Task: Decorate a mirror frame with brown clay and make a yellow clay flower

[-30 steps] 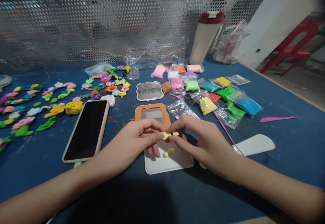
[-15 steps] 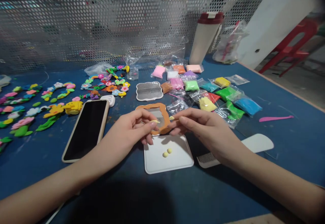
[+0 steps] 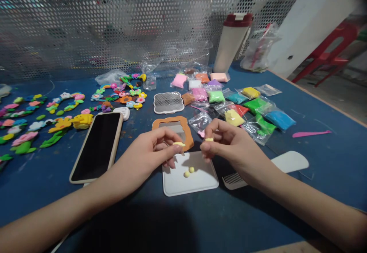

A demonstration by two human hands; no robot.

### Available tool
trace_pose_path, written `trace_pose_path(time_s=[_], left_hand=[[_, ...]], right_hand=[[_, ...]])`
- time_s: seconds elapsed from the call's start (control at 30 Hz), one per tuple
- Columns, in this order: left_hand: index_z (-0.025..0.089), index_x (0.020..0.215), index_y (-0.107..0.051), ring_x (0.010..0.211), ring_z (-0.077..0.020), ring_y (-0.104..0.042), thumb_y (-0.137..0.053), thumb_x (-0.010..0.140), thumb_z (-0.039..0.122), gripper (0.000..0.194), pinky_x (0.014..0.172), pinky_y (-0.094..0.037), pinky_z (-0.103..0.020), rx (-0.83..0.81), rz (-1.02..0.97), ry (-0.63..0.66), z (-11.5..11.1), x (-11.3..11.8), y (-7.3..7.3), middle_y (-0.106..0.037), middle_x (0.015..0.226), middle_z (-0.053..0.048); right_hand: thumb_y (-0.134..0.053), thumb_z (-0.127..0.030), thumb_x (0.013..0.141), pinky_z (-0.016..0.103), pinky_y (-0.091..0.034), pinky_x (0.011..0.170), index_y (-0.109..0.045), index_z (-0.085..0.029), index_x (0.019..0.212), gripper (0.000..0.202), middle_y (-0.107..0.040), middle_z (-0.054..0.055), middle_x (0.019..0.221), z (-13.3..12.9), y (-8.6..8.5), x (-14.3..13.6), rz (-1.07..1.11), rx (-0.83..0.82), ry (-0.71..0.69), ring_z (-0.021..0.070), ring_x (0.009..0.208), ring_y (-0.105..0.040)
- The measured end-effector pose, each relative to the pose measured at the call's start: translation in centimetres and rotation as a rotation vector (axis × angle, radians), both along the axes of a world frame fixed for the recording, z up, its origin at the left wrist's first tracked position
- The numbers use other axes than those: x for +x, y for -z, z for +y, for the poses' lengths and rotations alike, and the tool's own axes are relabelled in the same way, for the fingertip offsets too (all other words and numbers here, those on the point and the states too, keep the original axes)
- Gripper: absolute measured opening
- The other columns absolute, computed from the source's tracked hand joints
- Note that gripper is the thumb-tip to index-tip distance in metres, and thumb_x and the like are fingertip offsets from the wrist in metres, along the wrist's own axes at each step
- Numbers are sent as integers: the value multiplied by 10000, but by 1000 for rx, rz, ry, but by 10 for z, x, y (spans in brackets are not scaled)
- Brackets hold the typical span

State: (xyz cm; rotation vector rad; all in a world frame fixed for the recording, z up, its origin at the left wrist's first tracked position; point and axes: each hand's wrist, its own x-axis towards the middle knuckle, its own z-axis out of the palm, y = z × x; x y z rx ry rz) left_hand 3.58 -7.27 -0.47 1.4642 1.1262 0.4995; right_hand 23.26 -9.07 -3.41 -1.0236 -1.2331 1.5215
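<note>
- Left hand (image 3: pixel 155 149): thumb and forefinger pinch a flattened strip of pale yellow clay (image 3: pixel 179 144); the other fingers curl beneath, above the left upper part of the white board.
- Right hand (image 3: pixel 226 146): thumb and bent fingers grasp a smaller yellow clay piece (image 3: pixel 209 139), level with the left hand's strip and apart from it.
- White board (image 3: pixel 174 188): a rounded rectangular plate lying flat below both hands, on the blue tabletop (image 3: pixel 137 214).
- Yellow clay balls (image 3: pixel 187 174): two, resting just beside each other near the middle of the board.
- Orange-rimmed mirror (image 3: pixel 188 134): lies beyond the board, its border covered in orange clay, its lower left part hidden by the left hand; whether it is joined to the board cannot be told.
- Scalloped mirror (image 3: pixel 168 103): white-edged, farther back, reflecting the perforated metal panel (image 3: pixel 120 27).
- Smartphone (image 3: pixel 97 146): dark-screened, in a pale case, near the left forearm.
- White comb (image 3: pixel 292 162): passes under the right forearm, teeth towards the board.
- Pink modelling tool (image 3: pixel 311 134): flat on the table, well to the right of the right hand.
- Clay packets (image 3: pixel 234 118): many-coloured, in clear bags, grouped beyond the right hand.
- Tumbler (image 3: pixel 231 44): red-lidded, upright behind the packets.
</note>
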Motion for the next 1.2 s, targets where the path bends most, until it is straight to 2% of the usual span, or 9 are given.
trace_pose_path(time_s=[0.13, 0.23, 0.4, 0.57, 0.77, 0.93, 1.03, 1.1, 1.2], left_hand=[[163, 935, -558, 569, -100, -582, -591, 819, 313, 192, 572, -466, -206, 13, -7, -2, 0, -1, 1, -576, 623, 41], [205, 1093, -540, 583, -105, -582, -578, 829, 322, 291, 563, -465, -215, 39, -47, -14, 1, -3, 4, -565, 672, 46], [195, 966, -628, 602, -109, -563, -557, 839, 364, 223, 594, -455, -230, 69, -4, 23, 2, -5, 5, -597, 715, 18], [201, 926, -618, 577, -109, -556, -557, 836, 401, 227, 570, -431, -216, 104, 25, 38, 3, -5, 3, -566, 606, 41], [189, 943, -587, 570, -121, -560, -571, 825, 398, 241, 585, -436, -234, 99, 46, 19, 2, -3, 3, -580, 578, 40], [188, 941, -581, 574, -127, -573, -581, 815, 398, 245, 578, -434, -233, 87, 51, 14, 2, -3, 3, -577, 593, 40], [190, 945, -583, 585, -126, -575, -565, 826, 406, 247, 587, -432, -232, 92, 45, 23, 2, -4, 4, -584, 601, 38], [192, 948, -585, 586, -120, -572, -563, 830, 399, 239, 589, -431, -227, 87, 40, 28, 1, -4, 4, -580, 600, 41], [195, 937, -590, 583, -107, -566, -565, 833, 387, 220, 581, -430, -215, 75, 31, 35, 1, -3, 5, -571, 605, 46]], right_hand=[[-695, -247, 745, 217, -493, 629, -655, -184, 822, 107, -690, -11, 728, 3, 1, 1, -104, 22, 53, 105, 680, -647], [-592, -291, 832, 255, -510, 675, -667, -201, 975, 185, -714, 20, 846, 4, 0, 1, -79, 9, 21, 116, 713, -660], [-654, -276, 777, 238, -478, 614, -694, -197, 781, 89, -680, -7, 709, -1, -2, 1, -267, 126, -27, 118, 663, -621], [-568, -194, 833, 276, -486, 772, -700, -217, 914, 157, -714, 11, 884, -3, -4, 1, -263, 104, -122, 142, 835, -654], [-706, -212, 713, 213, -457, 585, -641, -187, 748, 78, -636, -23, 701, -1, -1, 2, -337, 119, -28, 107, 658, -590], [-548, -300, 852, 253, -510, 634, -639, -172, 803, 165, -677, 27, 763, -1, -2, 0, -210, -21, -109, 130, 703, -641], [-592, -282, 818, 234, -494, 580, -634, -172, 737, 142, -632, 1, 687, -1, -3, 0, -286, 22, -85, 112, 627, -601], [-636, -237, 778, 236, -494, 621, -648, -181, 780, 57, -640, -2, 725, -1, -2, 0, -315, 67, -69, 116, 674, -606], [-573, -260, 827, 267, -505, 692, -644, -182, 855, 108, -671, 21, 799, 0, -2, 1, -232, 28, -80, 132, 747, -638]])
